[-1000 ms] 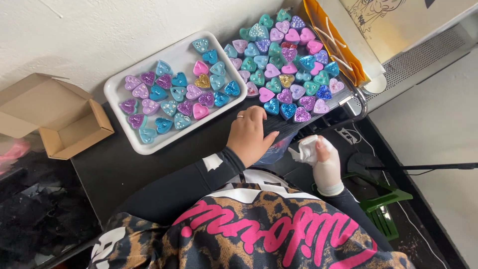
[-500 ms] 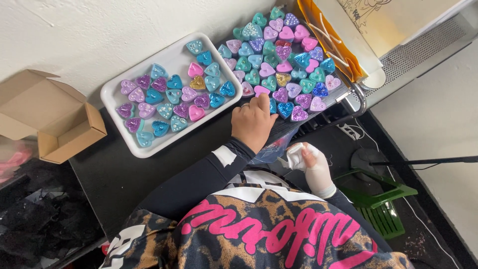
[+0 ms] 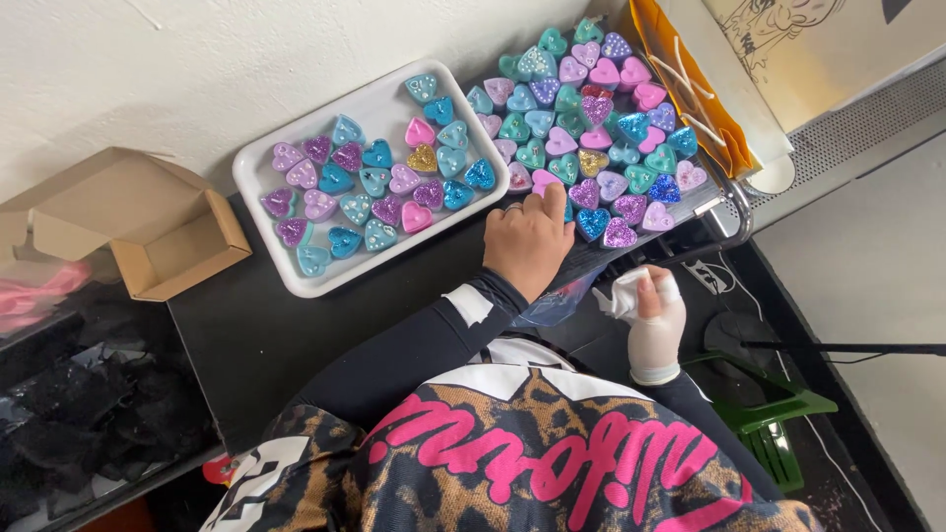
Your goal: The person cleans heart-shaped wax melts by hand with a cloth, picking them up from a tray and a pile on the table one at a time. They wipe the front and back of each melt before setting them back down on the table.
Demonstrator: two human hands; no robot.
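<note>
A black counter runs across the middle of the frame, set against a pale, rough wall that fills the upper left. On the counter, left of centre, sits a white rectangular tray holding glittery heart-shaped pieces in purple, teal, blue and pink. To its right, in the upper middle, a second heap of heart pieces lies close-packed on a surface whose edge is hidden. The left hand reaches to the lower edge of that heap, fingers curled down onto a pink heart; whether it grips the piece cannot be told. The right hand, wrapped in white, is at centre right, clenched around a crumpled white cloth. An open cardboard box stands at the left edge of the counter. An orange paper bag leans at the upper right, beside a grey floor. A green plastic item lies at the lower right.
</note>
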